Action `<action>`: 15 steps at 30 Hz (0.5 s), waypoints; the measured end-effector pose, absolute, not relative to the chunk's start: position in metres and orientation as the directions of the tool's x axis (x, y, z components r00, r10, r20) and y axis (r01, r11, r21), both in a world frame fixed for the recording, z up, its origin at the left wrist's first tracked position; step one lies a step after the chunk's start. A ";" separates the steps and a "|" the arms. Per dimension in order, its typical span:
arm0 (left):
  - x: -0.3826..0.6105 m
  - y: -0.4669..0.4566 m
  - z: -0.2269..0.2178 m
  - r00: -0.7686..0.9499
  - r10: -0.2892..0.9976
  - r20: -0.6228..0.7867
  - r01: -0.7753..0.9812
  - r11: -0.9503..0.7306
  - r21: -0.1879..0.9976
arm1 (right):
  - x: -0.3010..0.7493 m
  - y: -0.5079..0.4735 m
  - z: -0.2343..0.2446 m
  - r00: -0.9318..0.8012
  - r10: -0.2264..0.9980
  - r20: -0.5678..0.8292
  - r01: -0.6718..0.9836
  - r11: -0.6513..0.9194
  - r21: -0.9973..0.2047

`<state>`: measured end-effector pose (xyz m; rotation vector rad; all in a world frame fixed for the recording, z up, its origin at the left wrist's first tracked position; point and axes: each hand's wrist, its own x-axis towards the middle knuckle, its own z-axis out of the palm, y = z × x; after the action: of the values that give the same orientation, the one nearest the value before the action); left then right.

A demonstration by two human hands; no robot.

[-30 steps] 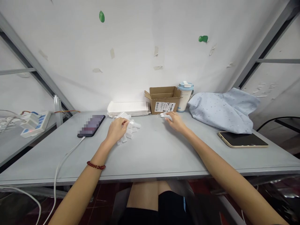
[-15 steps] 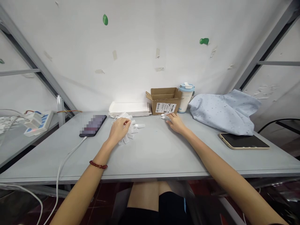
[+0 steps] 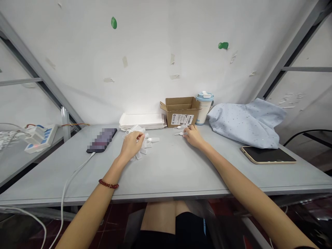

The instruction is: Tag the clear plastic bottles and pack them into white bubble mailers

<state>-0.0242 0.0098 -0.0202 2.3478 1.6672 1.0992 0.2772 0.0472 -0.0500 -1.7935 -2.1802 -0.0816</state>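
- Left hand: over a heap of small white plastic pieces, back half of the grey desk, left of middle. Thumb and fingertips meet; we cannot tell whether a piece is pinched between them.
- Heap: pieces overlapping, part hidden under that hand; one pokes out toward the desk's right edge.
- Right hand: near the back edge, right of middle, well apart from the left. Fingertips touch the right end of a corded white piece; how firmly they close on it we cannot tell.
- We count another corded piece just behind, nearer the back edge.
- Along the back edge, left to right: flat white stack, open-topped cardboard box, blue-lidded tumbler.
- Toward the back right corner: pale blue spotted cloth, overlapping a dark-screened smartphone.
- Toward the left edge we see a charging phone, its white cable dropping over the front edge.
- Red beaded bracelet on the left wrist.
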 end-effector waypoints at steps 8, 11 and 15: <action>-0.012 0.000 -0.016 0.158 0.831 0.533 0.712 -0.470 0.521 | 0.263 0.034 -0.042 -0.200 0.929 0.311 0.892 0.304 -0.335; -0.004 -0.005 -0.015 0.167 0.851 0.498 0.641 -0.477 0.601 | 0.252 0.025 -0.035 -0.268 0.908 0.324 0.754 0.406 -0.516; 0.005 -0.011 -0.015 0.238 0.863 0.446 0.592 -0.493 0.638 | 0.236 0.007 -0.024 -0.331 0.887 0.321 0.528 0.456 -0.716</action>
<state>0.0051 -0.0106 -0.0147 2.1810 1.3445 1.1247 0.2360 0.0066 -0.0236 -1.1784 -2.0042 0.6526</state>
